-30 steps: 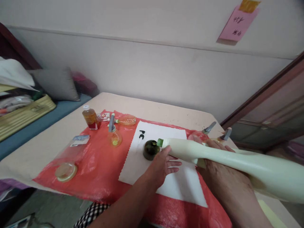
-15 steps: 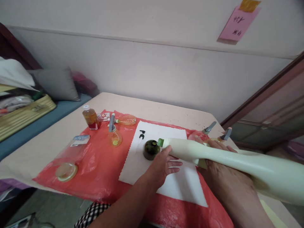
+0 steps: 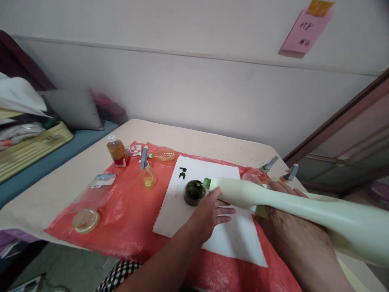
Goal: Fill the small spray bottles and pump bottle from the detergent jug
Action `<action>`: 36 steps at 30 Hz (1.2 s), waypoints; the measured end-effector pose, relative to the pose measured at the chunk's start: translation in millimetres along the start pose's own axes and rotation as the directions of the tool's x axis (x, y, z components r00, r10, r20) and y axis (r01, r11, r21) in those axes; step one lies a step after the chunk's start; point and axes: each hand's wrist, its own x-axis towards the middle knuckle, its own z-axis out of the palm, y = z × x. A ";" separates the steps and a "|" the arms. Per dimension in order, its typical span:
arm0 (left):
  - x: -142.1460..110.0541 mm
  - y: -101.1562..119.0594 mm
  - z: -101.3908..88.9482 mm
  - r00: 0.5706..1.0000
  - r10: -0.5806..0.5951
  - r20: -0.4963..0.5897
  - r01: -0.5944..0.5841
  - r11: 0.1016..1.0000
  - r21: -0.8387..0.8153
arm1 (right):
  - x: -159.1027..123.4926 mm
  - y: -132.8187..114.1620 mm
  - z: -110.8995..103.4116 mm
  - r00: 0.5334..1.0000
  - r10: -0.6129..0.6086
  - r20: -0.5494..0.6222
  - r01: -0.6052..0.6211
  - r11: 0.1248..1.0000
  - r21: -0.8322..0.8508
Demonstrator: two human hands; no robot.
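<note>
A long pale green plastic jug lies tilted in my two hands, its green-mouthed end pointing left. That mouth is at the top opening of a dark, round glass bottle; whether liquid is running cannot be made out. My left hand grips the jug's neck between thumb and forefinger, with its other fingers stretched out. My right hand is wrapped round the jug's handle section, partly hidden behind it. Near the round bottle, a black pump top with a clear tube lies on a white scalloped sheet.
Red plastic covers part of the table. An amber bottle, a clear pump bottle and a round lid are at left. More grey-topped pump bottles stand behind my right hand, one with a grey pump. A wall rises behind.
</note>
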 end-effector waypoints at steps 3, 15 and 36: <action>-0.6 0.9 0.5 1.000 -0.009 -0.009 0.009 1.000 0.007 | -0.3 0.1 -0.4 1.000 0.016 0.011 -0.017 1.000 0.016; -0.4 0.7 0.7 1.000 -0.020 -0.009 0.020 1.000 0.008 | -1.8 1.1 2.0 1.000 0.001 0.024 -0.002 1.000 0.031; -0.8 0.4 1.0 1.000 0.004 -0.007 -0.004 1.000 -0.006 | -1.5 0.6 4.4 1.000 0.017 -0.004 -0.017 1.000 0.018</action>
